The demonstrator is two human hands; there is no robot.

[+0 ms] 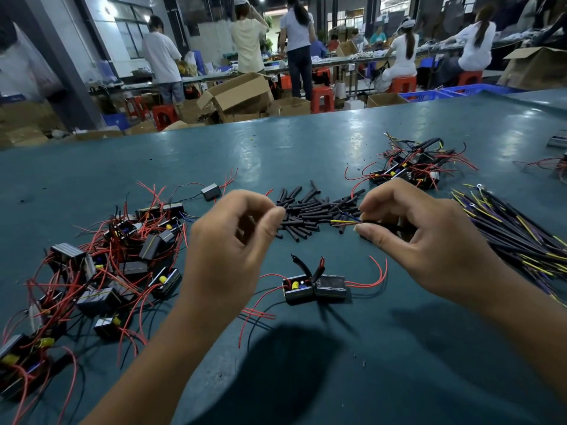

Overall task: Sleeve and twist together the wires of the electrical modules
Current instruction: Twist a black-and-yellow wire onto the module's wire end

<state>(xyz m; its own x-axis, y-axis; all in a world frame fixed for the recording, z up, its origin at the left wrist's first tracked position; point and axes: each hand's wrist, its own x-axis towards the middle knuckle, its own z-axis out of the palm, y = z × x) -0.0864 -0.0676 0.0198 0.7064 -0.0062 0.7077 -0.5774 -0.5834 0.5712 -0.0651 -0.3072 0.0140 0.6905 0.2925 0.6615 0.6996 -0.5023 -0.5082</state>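
Note:
My right hand (411, 234) pinches a black sheathed cable (385, 226) whose yellow and blue wire ends (345, 222) stick out to the left. My left hand (233, 240) hovers with curled fingers, thumb and forefinger pinched close together; whether a thin wire sits between them I cannot tell. Between the hands lies a pile of short black sleeve tubes (310, 210). Below them on the green table (306, 154) rest two joined modules (314, 288) with red and black wires and two black sleeves standing up.
A heap of modules with red wires (101, 271) fills the left. Another module pile (411, 167) sits at the back right, and a bundle of black cables (515, 234) at the right. A single module (211, 191) lies behind my left hand. People work at benches beyond.

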